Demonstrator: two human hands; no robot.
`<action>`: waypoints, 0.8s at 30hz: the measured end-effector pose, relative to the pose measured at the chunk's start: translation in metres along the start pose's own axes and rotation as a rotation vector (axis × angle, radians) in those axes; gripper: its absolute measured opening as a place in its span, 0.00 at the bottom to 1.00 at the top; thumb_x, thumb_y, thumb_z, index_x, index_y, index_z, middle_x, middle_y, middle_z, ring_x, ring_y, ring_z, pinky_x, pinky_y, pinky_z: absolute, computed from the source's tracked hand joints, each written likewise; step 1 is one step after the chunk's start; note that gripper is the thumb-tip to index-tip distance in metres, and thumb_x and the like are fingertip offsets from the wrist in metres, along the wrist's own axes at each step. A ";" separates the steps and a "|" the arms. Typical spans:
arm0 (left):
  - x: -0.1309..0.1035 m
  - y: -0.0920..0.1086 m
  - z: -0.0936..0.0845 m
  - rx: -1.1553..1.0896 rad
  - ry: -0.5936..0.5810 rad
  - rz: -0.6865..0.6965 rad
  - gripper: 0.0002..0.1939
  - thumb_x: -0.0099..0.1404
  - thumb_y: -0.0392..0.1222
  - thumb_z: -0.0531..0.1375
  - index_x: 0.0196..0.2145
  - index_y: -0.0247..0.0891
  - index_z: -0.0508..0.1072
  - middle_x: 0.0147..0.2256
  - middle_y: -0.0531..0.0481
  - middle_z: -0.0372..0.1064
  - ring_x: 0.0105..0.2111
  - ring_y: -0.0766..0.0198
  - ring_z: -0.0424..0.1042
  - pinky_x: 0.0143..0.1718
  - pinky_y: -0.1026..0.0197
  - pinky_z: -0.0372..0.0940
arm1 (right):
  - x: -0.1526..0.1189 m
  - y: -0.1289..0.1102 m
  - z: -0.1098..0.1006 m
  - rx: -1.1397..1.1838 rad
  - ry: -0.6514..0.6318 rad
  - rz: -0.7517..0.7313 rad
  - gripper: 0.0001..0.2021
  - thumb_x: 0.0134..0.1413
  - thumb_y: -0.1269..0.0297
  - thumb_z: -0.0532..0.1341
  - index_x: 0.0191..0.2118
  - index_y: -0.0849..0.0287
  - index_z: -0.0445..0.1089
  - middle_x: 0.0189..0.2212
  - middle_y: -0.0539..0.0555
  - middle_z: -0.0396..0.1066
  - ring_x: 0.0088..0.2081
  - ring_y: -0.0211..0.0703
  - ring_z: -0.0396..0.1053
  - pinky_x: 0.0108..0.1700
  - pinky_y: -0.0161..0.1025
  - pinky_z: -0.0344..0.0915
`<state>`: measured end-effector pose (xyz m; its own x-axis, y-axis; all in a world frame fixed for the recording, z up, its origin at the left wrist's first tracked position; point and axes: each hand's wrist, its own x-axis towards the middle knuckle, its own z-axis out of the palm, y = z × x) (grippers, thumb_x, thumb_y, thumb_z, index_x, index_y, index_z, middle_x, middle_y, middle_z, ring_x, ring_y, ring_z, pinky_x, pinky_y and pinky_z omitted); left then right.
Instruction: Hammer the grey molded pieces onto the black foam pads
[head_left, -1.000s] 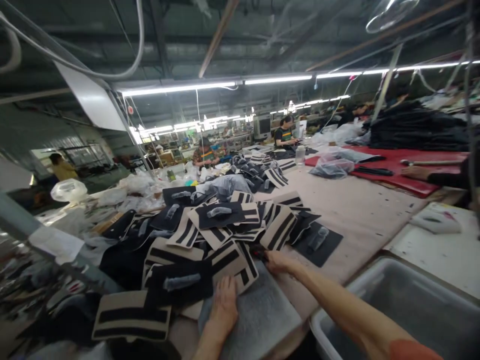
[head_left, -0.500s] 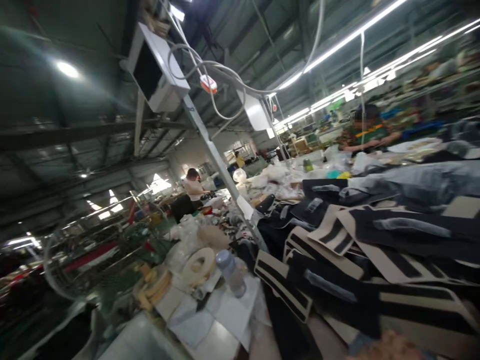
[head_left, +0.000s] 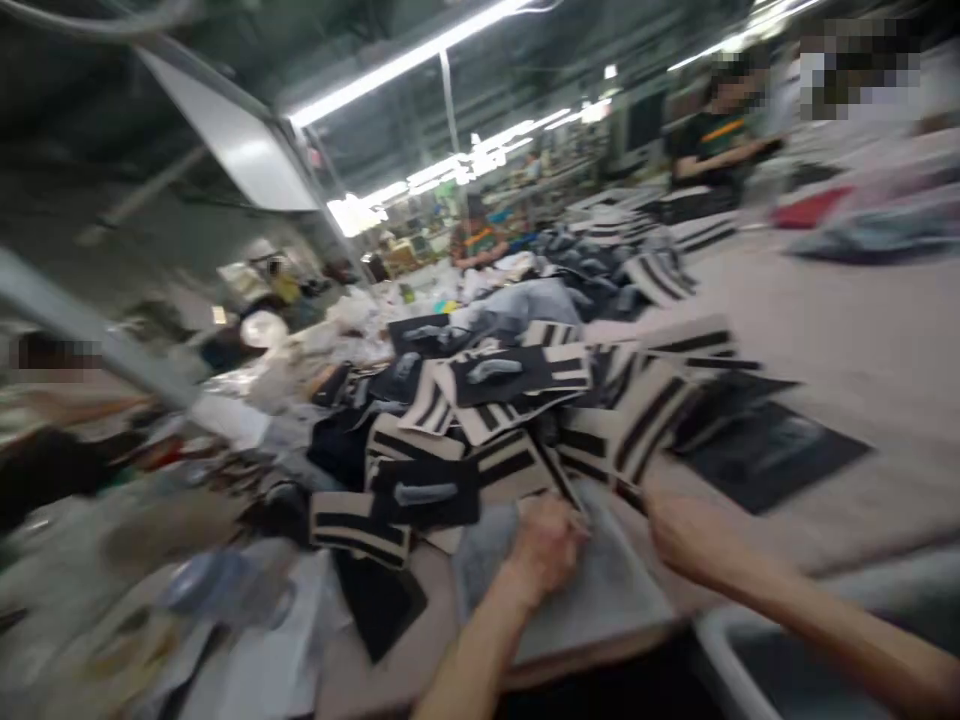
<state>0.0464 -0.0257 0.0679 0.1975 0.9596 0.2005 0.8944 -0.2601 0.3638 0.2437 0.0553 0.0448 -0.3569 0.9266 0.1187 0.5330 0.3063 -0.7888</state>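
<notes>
My left hand (head_left: 551, 543) is closed in a fist above a grey translucent sheet (head_left: 551, 630) at the table's front. Whatever its fingers grip, if anything, is hidden. To its right, my right hand (head_left: 671, 525) is blurred, its fingers closed at the lower end of a beige-and-black striped fabric piece (head_left: 651, 415). In front of both hands lies a heap of similar striped pieces, with a dark panel (head_left: 427, 492) bearing a pale grey strip among them. Another dark piece (head_left: 772, 450) lies flat beyond my right hand.
A clear bottle with a blue cap (head_left: 217, 585) stands blurred at left among papers and rolls. A metal post (head_left: 90, 330) slants at left. A white-rimmed bin (head_left: 720, 650) is at front right. Co-workers (head_left: 720, 140) sit farther back by more heaps on the pinkish table (head_left: 840, 340).
The view has swung right and down. Both my forearms and hands now show over the heap, where before only a blurred bit of a hand appeared at the bottom edge.
</notes>
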 end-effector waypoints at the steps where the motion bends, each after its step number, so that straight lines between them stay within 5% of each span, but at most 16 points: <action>1: 0.008 -0.001 0.002 -0.061 -0.006 0.024 0.10 0.66 0.39 0.57 0.45 0.38 0.72 0.44 0.43 0.71 0.46 0.54 0.71 0.50 0.52 0.69 | -0.020 0.011 -0.015 -0.075 -0.007 0.138 0.05 0.55 0.67 0.63 0.37 0.61 0.74 0.32 0.59 0.75 0.33 0.42 0.72 0.35 0.36 0.67; 3: 0.022 -0.009 0.008 -0.073 -0.014 0.069 0.12 0.67 0.38 0.57 0.48 0.36 0.68 0.47 0.43 0.69 0.49 0.54 0.69 0.53 0.50 0.67 | -0.032 0.019 -0.027 -0.154 -0.051 0.362 0.11 0.43 0.77 0.63 0.36 0.62 0.74 0.24 0.56 0.74 0.27 0.43 0.72 0.29 0.34 0.63; 5: 0.028 -0.019 0.016 -0.030 -0.014 0.124 0.13 0.67 0.37 0.57 0.50 0.35 0.67 0.50 0.41 0.67 0.52 0.53 0.67 0.55 0.49 0.66 | -0.020 0.018 -0.024 -0.155 -0.086 0.465 0.15 0.41 0.77 0.61 0.39 0.61 0.74 0.20 0.51 0.73 0.22 0.41 0.70 0.26 0.33 0.60; 10: 0.022 -0.029 0.034 0.112 0.030 0.168 0.15 0.67 0.36 0.57 0.51 0.35 0.65 0.55 0.38 0.64 0.57 0.51 0.65 0.56 0.48 0.65 | 0.009 0.005 -0.024 -0.247 -0.035 0.414 0.18 0.46 0.77 0.57 0.44 0.60 0.74 0.29 0.55 0.77 0.31 0.43 0.74 0.33 0.34 0.62; 14: 0.030 -0.030 0.042 0.140 0.036 0.106 0.13 0.67 0.36 0.57 0.49 0.33 0.66 0.55 0.38 0.65 0.56 0.51 0.66 0.55 0.48 0.65 | 0.007 0.001 -0.059 -0.453 0.036 0.338 0.19 0.50 0.76 0.56 0.49 0.63 0.71 0.43 0.65 0.74 0.46 0.53 0.71 0.48 0.43 0.60; 18: 0.040 -0.032 0.044 0.136 0.015 0.071 0.12 0.66 0.35 0.58 0.48 0.33 0.67 0.54 0.38 0.66 0.55 0.51 0.67 0.54 0.49 0.66 | 0.003 0.008 -0.097 -0.587 0.104 0.315 0.16 0.55 0.75 0.53 0.48 0.66 0.71 0.46 0.70 0.72 0.53 0.58 0.67 0.57 0.51 0.52; 24: 0.037 -0.034 0.047 0.095 0.052 0.073 0.12 0.66 0.34 0.57 0.48 0.35 0.67 0.54 0.38 0.67 0.55 0.51 0.67 0.55 0.47 0.65 | 0.000 0.032 -0.107 -0.453 0.187 0.517 0.16 0.51 0.75 0.57 0.45 0.62 0.74 0.42 0.64 0.75 0.47 0.54 0.72 0.49 0.45 0.61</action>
<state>0.0417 0.0240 0.0203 0.2448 0.9309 0.2710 0.9130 -0.3154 0.2588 0.3428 0.0887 0.0844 0.1436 0.9872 -0.0698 0.8795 -0.1596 -0.4484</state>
